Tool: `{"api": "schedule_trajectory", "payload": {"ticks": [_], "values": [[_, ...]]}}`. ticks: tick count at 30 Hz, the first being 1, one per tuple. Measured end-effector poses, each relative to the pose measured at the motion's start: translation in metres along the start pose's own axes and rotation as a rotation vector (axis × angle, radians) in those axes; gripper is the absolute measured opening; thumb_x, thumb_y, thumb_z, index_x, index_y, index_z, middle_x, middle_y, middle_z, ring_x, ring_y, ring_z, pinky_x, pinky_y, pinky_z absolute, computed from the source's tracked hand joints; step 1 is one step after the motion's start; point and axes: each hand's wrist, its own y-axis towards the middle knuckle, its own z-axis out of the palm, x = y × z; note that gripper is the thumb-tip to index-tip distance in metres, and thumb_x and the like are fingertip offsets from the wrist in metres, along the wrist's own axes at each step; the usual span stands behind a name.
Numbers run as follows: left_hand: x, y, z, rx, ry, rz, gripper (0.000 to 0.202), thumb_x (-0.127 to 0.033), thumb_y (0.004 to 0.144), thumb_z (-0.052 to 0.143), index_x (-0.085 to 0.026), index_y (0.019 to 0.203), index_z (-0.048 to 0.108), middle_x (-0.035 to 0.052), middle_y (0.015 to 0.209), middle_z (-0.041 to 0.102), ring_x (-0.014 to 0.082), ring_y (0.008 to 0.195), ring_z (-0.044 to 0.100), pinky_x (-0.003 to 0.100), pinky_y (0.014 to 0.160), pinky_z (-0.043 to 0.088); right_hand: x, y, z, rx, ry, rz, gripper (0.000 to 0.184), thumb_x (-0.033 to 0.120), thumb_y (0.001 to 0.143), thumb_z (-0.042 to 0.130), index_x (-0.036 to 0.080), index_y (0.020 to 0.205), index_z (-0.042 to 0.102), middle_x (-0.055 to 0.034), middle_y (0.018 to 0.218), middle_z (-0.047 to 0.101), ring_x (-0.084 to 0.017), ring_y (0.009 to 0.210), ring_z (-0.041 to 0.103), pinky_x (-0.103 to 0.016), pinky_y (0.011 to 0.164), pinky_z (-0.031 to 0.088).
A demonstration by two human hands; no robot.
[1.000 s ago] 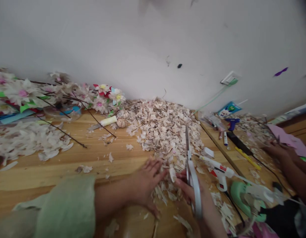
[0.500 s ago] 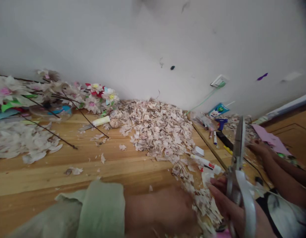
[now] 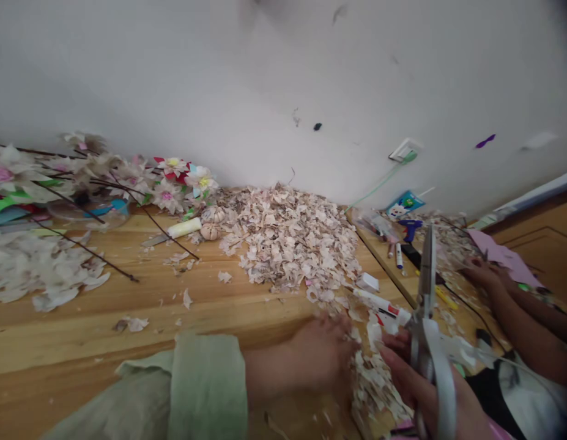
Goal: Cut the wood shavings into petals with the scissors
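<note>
— The right hand [image 3: 416, 379] has its grip clenched on the scissors [image 3: 427, 318], blades up?

— Yes. The left hand [image 3: 322, 354], loosely curled and holding nothing, paws the scraps [image 3: 375, 379] on the table [image 3: 127, 305] close by; a nick seems possible.

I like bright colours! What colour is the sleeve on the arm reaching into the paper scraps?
Pale green, clearest in the head view: the loose fabric sleeve.

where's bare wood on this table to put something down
Bare wood lies on the wooden table between the white petal pile and the heap of pale paper scraps, ahead of the green sleeve. It is crowded around the left hand, the right hand with the scissors, and the white glue gun.
</note>
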Motion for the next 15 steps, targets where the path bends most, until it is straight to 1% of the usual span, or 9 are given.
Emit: {"api": "schedule_trajectory", "payload": {"ticks": [1, 3, 5, 7, 9, 11, 12, 13, 15], "values": [[0.008, 0.004, 0.002, -0.009, 0.006, -0.072, 0.045, -0.032, 0.087, 0.041, -0.007, 0.124, 0.048, 0.0199, 0.138, 0.043, 0.0291, 0.128, 0.037, 0.044, 0.104, 0.029, 0.001, -0.002, 0.0, 0.004, 0.005, -0.007, 0.048, 0.042, 0.044, 0.079, 0.022, 0.083, 0.059, -0.0046, 0.083, 0.069, -0.027, 0.085, 0.063, -0.033, 0.072, 0.052], [0.02, 0.006, 0.008, -0.013, 0.011, -0.161, 0.056, -0.04, 0.086, 0.042, -0.003, 0.129, 0.043, 0.0243, 0.14, 0.038, 0.0368, 0.131, 0.03, 0.054, 0.104, 0.023, 0.004, -0.005, 0.001, 0.002, 0.011, -0.028, 0.046, 0.039, 0.047, 0.078, 0.021, 0.086, 0.059, -0.0054, 0.085, 0.069, -0.028, 0.087, 0.064, -0.033, 0.071, 0.052], [0.022, 0.001, 0.016, -0.001, 0.006, -0.188, 0.066, -0.051, 0.082, 0.044, -0.006, 0.13, 0.043, 0.021, 0.141, 0.038, 0.0419, 0.133, 0.023, 0.059, 0.105, 0.018, 0.005, -0.006, 0.002, 0.008, 0.006, -0.043, 0.044, 0.037, 0.05, 0.078, 0.02, 0.087, 0.06, -0.006, 0.086, 0.07, -0.028, 0.086, 0.064, -0.032, 0.068, 0.052], [0.013, -0.005, 0.024, 0.018, 0.004, -0.204, 0.067, -0.055, 0.08, 0.044, -0.01, 0.13, 0.045, 0.0179, 0.14, 0.04, 0.0439, 0.133, 0.021, 0.061, 0.105, 0.015, 0.006, -0.004, 0.004, 0.004, -0.004, -0.051, 0.042, 0.037, 0.051, 0.078, 0.021, 0.086, 0.06, -0.0049, 0.083, 0.07, -0.026, 0.082, 0.064, -0.029, 0.064, 0.052], [-0.006, -0.009, 0.03, 0.052, 0.013, -0.197, 0.067, -0.054, 0.081, 0.043, -0.007, 0.13, 0.045, 0.0197, 0.139, 0.041, 0.0434, 0.132, 0.024, 0.06, 0.105, 0.016, 0.006, -0.001, 0.006, 0.013, -0.029, -0.063, 0.04, 0.038, 0.052, 0.077, 0.021, 0.084, 0.061, -0.0032, 0.082, 0.069, -0.022, 0.078, 0.063, -0.026, 0.062, 0.05], [-0.025, -0.009, 0.035, 0.071, 0.013, -0.1, 0.06, -0.045, 0.084, 0.042, -0.002, 0.126, 0.048, 0.0223, 0.135, 0.046, 0.0401, 0.128, 0.034, 0.055, 0.105, 0.023, 0.006, 0.003, 0.006, 0.026, -0.056, -0.069, 0.04, 0.041, 0.052, 0.076, 0.021, 0.083, 0.06, -0.0025, 0.081, 0.068, -0.021, 0.077, 0.062, -0.025, 0.062, 0.05], [-0.033, -0.007, 0.036, 0.061, -0.009, -0.021, 0.048, -0.036, 0.086, 0.041, -0.005, 0.122, 0.053, 0.0198, 0.131, 0.052, 0.0357, 0.126, 0.04, 0.051, 0.103, 0.028, 0.006, 0.005, 0.007, 0.031, -0.061, -0.067, 0.041, 0.042, 0.051, 0.076, 0.021, 0.083, 0.06, -0.0025, 0.081, 0.068, -0.021, 0.076, 0.062, -0.025, 0.061, 0.05], [-0.039, -0.004, 0.037, 0.051, -0.044, 0.06, 0.04, -0.031, 0.086, 0.042, -0.011, 0.117, 0.059, 0.0159, 0.126, 0.057, 0.0321, 0.122, 0.045, 0.047, 0.101, 0.033, 0.006, 0.007, 0.007, 0.029, -0.061, -0.062, 0.043, 0.042, 0.05, 0.076, 0.021, 0.083, 0.059, -0.0024, 0.08, 0.068, -0.021, 0.075, 0.062, -0.025, 0.061, 0.05], [-0.042, 0.005, 0.037, 0.038, -0.107, 0.152, 0.03, -0.03, 0.084, 0.047, -0.024, 0.107, 0.064, 0.0074, 0.119, 0.063, 0.0259, 0.115, 0.052, 0.041, 0.096, 0.039, 0.006, 0.009, 0.007, 0.017, -0.059, -0.047, 0.046, 0.042, 0.047, 0.077, 0.021, 0.082, 0.058, -0.0021, 0.077, 0.068, -0.022, 0.074, 0.063, -0.027, 0.061, 0.051]]}}
